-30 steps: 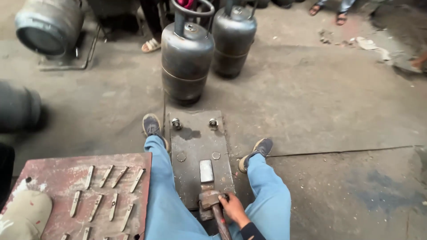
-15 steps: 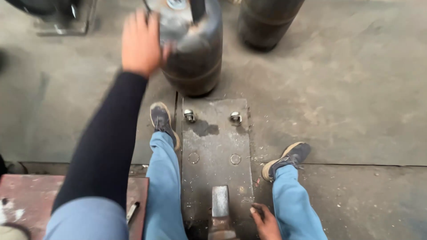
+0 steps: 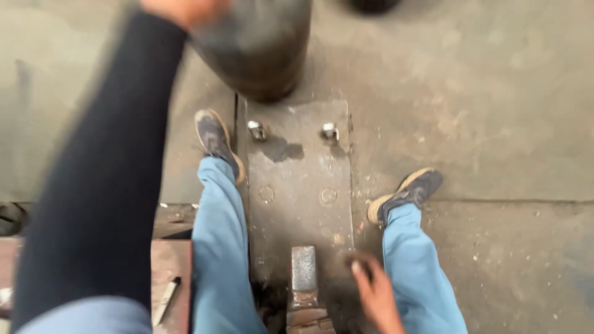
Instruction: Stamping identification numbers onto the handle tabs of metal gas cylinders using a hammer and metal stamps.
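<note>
The left hand, a second ago out of sight, is now stretched far forward on the dark gas cylinder, its sleeve filling the left of the view. The cylinder, which stood well beyond the steel plate, now sits at the plate's far edge, just past the two bolts. The right hand has left the clamp block and hangs just beside it, fingers loose.

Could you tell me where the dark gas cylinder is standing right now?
In the head view the gas cylinder stands top centre on the concrete floor, just beyond the far end of the steel plate, with the left hand on its upper part.
</note>
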